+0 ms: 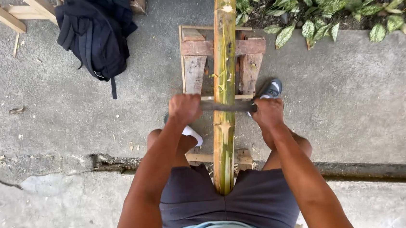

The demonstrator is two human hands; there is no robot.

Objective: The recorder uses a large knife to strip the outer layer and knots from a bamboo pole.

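Note:
A long green-yellow bamboo pole (pixel 223 64) runs from between my legs up and away over a low wooden stand (pixel 194 66). A dark metal blade (pixel 224 106) lies flat across the pole. My left hand (pixel 184 108) grips the blade's left end. My right hand (pixel 267 113) grips its handle on the right. Both fists are closed tight, one on each side of the pole. Thin green shavings curl off the bamboo just beyond the blade.
A black backpack (pixel 95 33) lies on the concrete at the upper left beside wooden slats (pixel 9 13). Leafy green plants (pixel 330 10) line the top right. My shoe (pixel 269 90) rests by the stand. A crack (pixel 110 162) runs across the concrete.

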